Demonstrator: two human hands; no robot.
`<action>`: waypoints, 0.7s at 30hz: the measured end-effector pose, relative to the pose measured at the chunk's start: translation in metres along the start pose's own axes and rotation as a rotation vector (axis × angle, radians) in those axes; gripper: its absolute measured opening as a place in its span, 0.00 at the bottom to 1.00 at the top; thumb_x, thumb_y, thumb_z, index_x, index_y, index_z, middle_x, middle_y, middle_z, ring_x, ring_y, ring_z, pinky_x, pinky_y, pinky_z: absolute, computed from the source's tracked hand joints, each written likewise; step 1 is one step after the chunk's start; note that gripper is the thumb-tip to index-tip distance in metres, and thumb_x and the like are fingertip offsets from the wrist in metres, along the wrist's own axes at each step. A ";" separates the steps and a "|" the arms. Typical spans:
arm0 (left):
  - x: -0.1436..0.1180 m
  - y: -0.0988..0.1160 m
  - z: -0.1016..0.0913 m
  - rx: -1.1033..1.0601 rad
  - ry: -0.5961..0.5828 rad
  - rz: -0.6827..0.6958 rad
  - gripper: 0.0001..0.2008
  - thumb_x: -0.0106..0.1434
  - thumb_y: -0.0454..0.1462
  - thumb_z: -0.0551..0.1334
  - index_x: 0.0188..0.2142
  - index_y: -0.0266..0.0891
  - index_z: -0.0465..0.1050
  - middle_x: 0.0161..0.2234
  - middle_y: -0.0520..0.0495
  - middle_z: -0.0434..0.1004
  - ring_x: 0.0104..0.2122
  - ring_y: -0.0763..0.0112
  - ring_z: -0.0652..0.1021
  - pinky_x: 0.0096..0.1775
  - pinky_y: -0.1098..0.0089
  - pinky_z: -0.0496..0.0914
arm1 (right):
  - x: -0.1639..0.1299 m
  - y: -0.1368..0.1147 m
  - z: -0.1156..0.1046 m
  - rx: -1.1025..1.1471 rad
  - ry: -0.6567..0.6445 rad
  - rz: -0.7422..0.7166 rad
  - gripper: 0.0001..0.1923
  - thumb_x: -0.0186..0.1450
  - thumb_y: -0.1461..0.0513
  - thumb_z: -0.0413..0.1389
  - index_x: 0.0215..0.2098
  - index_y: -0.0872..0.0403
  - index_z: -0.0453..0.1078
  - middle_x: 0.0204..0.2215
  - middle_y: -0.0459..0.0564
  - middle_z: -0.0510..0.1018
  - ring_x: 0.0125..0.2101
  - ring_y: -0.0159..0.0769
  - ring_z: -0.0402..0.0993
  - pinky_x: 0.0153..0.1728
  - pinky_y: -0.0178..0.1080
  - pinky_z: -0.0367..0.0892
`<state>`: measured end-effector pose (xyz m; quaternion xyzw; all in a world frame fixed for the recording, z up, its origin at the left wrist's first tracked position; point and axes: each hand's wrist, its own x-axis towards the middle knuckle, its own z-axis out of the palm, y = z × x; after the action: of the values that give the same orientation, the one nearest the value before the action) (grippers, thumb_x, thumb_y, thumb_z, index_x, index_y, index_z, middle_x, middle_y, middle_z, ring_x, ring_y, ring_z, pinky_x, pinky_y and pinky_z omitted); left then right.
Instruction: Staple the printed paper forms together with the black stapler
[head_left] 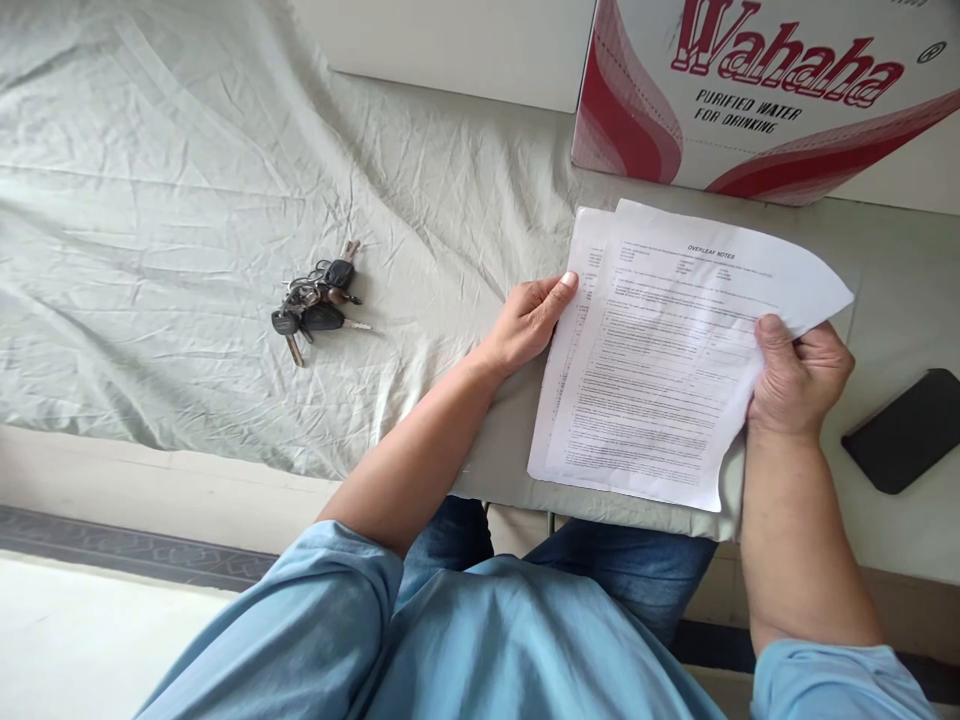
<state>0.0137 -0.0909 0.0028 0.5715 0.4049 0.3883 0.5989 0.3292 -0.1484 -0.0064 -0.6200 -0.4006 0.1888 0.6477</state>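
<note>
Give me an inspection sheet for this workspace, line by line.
Surface: table under a wrinkled pale cloth.
Job's things: printed papers, stacked, top sheet lifted at its right edge.
Clutter: keys left of the papers; black phone at right.
Grips: left hand rests flat on the papers' left edge; right hand pinches the top sheet.
Cables: nothing seen.
Surroundings: water carton behind the papers; floor below the table edge.

Two bare hands, left hand and right hand, at least two printed paper sheets, one bunch of keys, one black phone, one Wahaha water carton, one wrinkled cloth.
</note>
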 end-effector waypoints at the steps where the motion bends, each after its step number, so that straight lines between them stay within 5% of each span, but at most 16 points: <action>1: 0.000 0.001 0.000 0.000 -0.002 0.000 0.41 0.73 0.77 0.60 0.31 0.44 0.71 0.24 0.50 0.66 0.28 0.68 0.73 0.31 0.63 0.67 | 0.000 0.000 0.000 0.001 -0.003 -0.004 0.16 0.55 0.50 0.78 0.34 0.50 0.87 0.33 0.49 0.88 0.42 0.49 0.86 0.57 0.56 0.82; 6: -0.001 0.001 -0.001 0.004 -0.015 -0.005 0.41 0.70 0.78 0.63 0.32 0.43 0.72 0.27 0.48 0.72 0.29 0.69 0.74 0.31 0.64 0.67 | -0.001 -0.001 0.002 0.032 0.012 -0.008 0.15 0.54 0.51 0.78 0.33 0.50 0.86 0.32 0.47 0.86 0.38 0.44 0.82 0.53 0.51 0.80; 14: 0.000 -0.005 0.000 -0.003 0.019 0.005 0.41 0.70 0.78 0.63 0.31 0.42 0.70 0.27 0.50 0.67 0.28 0.71 0.69 0.30 0.64 0.64 | 0.005 0.000 -0.001 -0.069 0.135 -0.082 0.26 0.54 0.40 0.77 0.28 0.48 0.74 0.26 0.42 0.72 0.31 0.36 0.66 0.41 0.45 0.73; 21: -0.004 -0.005 0.001 0.027 -0.003 0.036 0.40 0.75 0.75 0.60 0.37 0.41 0.79 0.31 0.48 0.79 0.34 0.66 0.80 0.37 0.65 0.74 | -0.003 0.006 0.005 0.051 0.101 -0.116 0.30 0.52 0.38 0.82 0.30 0.50 0.82 0.26 0.42 0.80 0.29 0.34 0.70 0.33 0.39 0.67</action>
<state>0.0134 -0.0949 -0.0016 0.5875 0.3987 0.3926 0.5846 0.3257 -0.1463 -0.0134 -0.5878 -0.3977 0.1297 0.6925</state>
